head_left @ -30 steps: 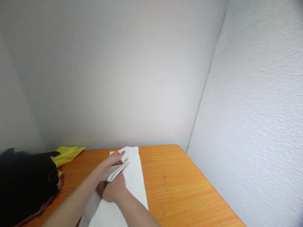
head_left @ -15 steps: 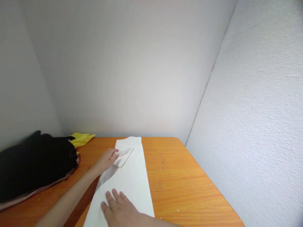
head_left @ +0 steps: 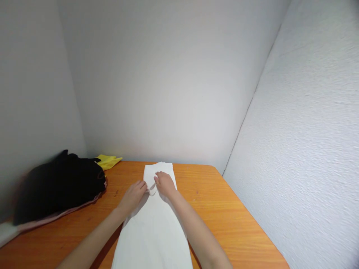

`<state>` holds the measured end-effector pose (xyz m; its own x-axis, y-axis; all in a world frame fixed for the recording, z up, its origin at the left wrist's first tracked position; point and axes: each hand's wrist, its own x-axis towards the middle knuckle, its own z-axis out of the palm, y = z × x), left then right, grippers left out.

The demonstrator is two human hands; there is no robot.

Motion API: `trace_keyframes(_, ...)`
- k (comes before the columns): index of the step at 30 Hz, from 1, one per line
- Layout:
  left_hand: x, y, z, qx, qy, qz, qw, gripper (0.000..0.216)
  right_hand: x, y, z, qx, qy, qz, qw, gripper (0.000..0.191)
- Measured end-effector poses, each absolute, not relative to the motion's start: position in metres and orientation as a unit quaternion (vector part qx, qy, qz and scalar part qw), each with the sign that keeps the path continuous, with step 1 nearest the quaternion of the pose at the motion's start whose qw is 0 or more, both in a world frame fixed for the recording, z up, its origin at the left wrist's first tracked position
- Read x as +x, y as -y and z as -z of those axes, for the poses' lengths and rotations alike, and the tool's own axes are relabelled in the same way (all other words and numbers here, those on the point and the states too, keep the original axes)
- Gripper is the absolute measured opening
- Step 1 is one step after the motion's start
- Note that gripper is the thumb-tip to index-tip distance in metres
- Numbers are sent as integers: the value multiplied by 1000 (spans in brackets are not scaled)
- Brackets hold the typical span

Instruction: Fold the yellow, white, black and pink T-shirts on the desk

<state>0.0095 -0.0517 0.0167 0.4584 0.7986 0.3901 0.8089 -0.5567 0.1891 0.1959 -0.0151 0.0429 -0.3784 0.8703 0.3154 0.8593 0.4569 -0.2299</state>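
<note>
A white garment (head_left: 154, 235), folded into a long strip, stretches from the near edge of the view toward the back of the table. Near its far end, a small loose flap (head_left: 152, 191), which looks like a sleeve end, lies between my hands. My left hand (head_left: 136, 193) is closed on the flap's left side, fingers bent over it. On the other side my right hand (head_left: 165, 184) pinches the flap, its fingertips pointing left. The right forearm passes over the strip's right edge and hides part of it.
Dark folded clothes (head_left: 61, 186) with a pink layer underneath are piled on the left of the wooden table (head_left: 224, 216). Behind them lies a yellow cloth (head_left: 109, 161). Pale walls (head_left: 174, 82) stand behind and to the right.
My right hand has moved from lying flat on the near part of the garment up to the flap, and now grips it. My left hand stays at the flap. The view has shifted slightly left.
</note>
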Motion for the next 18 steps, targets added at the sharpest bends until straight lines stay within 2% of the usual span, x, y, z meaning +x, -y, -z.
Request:
trace_keyframes(5,-5,50,-3,-897,417,146,22,45,202,-11,-16,-469,872,-30,139,46)
trace_keyframes(11,-9,51,12,-908,411,82,14,53,205,-20,15,-480,869,-42,110,58)
trace_keyframes(18,-4,51,9,-897,438,62,-8,63,202,-28,11,-498,860,-42,100,56)
